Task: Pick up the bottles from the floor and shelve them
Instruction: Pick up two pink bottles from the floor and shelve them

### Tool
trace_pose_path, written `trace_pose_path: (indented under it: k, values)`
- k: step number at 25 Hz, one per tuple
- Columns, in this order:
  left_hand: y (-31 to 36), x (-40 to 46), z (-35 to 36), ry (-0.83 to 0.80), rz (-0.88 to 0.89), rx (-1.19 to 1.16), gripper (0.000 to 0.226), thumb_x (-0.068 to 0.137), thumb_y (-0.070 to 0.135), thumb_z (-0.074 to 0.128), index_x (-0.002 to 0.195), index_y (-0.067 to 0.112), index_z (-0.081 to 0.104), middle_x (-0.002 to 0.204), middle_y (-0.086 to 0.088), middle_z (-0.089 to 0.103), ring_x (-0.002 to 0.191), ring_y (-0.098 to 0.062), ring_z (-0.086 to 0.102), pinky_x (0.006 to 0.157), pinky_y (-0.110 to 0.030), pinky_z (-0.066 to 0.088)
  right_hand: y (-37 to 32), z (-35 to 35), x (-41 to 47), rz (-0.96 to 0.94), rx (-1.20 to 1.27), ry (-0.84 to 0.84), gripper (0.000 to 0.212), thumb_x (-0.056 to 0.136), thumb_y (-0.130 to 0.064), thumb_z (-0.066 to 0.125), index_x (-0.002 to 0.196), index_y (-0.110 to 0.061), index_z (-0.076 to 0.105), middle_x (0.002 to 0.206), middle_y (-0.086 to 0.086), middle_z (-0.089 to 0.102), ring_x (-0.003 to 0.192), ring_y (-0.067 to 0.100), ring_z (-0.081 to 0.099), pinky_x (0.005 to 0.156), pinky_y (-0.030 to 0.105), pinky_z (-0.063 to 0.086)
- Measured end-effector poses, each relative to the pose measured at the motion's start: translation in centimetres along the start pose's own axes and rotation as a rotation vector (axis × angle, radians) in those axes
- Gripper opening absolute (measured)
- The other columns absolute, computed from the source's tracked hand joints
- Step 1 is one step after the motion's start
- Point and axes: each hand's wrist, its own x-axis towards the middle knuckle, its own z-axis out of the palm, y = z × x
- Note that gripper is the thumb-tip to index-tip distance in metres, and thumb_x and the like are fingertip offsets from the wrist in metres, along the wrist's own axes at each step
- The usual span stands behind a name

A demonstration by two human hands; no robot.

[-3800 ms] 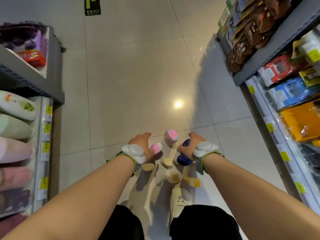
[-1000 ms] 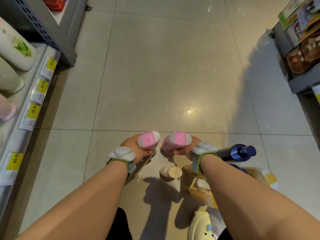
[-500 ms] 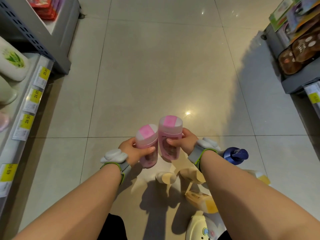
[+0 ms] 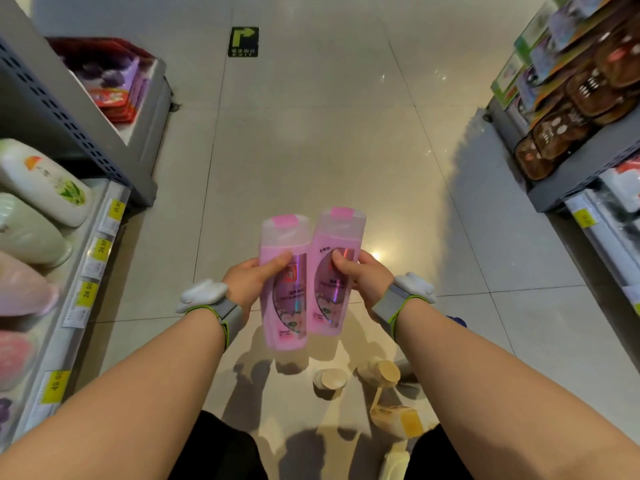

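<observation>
A green sign [image 4: 243,41] with a bent arrow and the word EXIT is seen on the floor, far past the left shelf [image 4: 100,244]. Yellow price tags are stuck along the front edge of that shelf. They can be read as 25.90 [image 4: 116,208], 26.90 [image 4: 101,244], 26.90 [image 4: 88,289] and 49.90 [image 4: 56,385]. The writing on the two pink bottles is too small to be read.

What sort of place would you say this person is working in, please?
Most likely a shop aisle: shelving on both sides, a left shelf edged with yellow price tags beneath rows of bottles, packaged goods opposite, and an exit arrow sign on the tiled floor.
</observation>
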Motion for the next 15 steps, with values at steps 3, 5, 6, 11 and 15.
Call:
trace_pose_path:
  k: [3, 5, 6, 11, 15]
  values:
    - [2.4, -1.1, 0.3, -0.055, -0.055, -0.061, 0.074, 0.052, 0.060, 0.081, 0.104, 0.010, 0.069, 0.098, -0.011, 0.075, 0.084, -0.027, 0.072, 0.081, -0.039, 0.056, -2.0, 1.1, -1.3, 0.030, 0.069, 0.027, 0.056, 0.071, -0.049, 0.073, 0.106, -0.006, 0.064, 0.100, 0.016, 0.068, 0.092, 0.030, 0.065, 0.082, 0.038, 0.056]
    - [3.2, -1.5, 0.7, -0.085, -0.068, -0.074, 0.086, 0.051, 0.066, 0.078, 0.114, 0.010, 0.065, 0.101, -0.012, 0.074, 0.084, -0.028, 0.072, 0.079, -0.040, 0.057, -1.6, 1.1, -0.7, 0.062, 0.049, 0.039, 0.077, 0.055, -0.066, 0.073, 0.103, -0.006, 0.067, 0.105, 0.019, 0.071, 0.097, 0.035, 0.068, 0.091, 0.049, 0.054]
    - [3.5, -1.7, 0.9, -0.088, -0.065, -0.069, 0.086, 0.054, 0.068, 0.077, 0.116, 0.010, 0.063, 0.101, -0.012, 0.074, 0.083, -0.029, 0.072, 0.079, -0.041, 0.057, -1.9, 1.1, -1.1, 0.065, 0.035, 0.035, 0.080, 0.050, -0.070, 0.073, 0.099, -0.007, 0.070, 0.103, 0.019, 0.072, 0.095, 0.034, 0.069, 0.091, 0.050, 0.054]
    - [4.0, -2.8, 1.8, -0.150, -0.149, -0.055, 0.092, 0.044, 0.071, 0.075, 0.110, 0.008, 0.068, 0.099, -0.016, 0.074, 0.092, -0.034, 0.071, 0.089, -0.051, 0.054, -3.3, 0.9, -3.6, 0.125, 0.017, -0.087, 0.004, 0.078, -0.005, 0.074, 0.079, -0.007, 0.070, 0.070, 0.011, 0.072, 0.058, 0.020, 0.068, 0.068, 0.032, 0.060]
    - [4.8, -4.2, 2.2, -0.082, -0.133, -0.056, 0.050, 0.070, 0.032, 0.081, 0.110, 0.004, 0.067, 0.097, -0.018, 0.074, 0.086, -0.034, 0.072, 0.075, -0.042, 0.059, -5.0, 0.7, -4.4, 0.135, -0.024, -0.054, 0.019, 0.073, 0.000, 0.075, 0.092, 0.001, 0.070, 0.090, 0.022, 0.068, 0.080, 0.033, 0.065, 0.087, 0.048, 0.055]
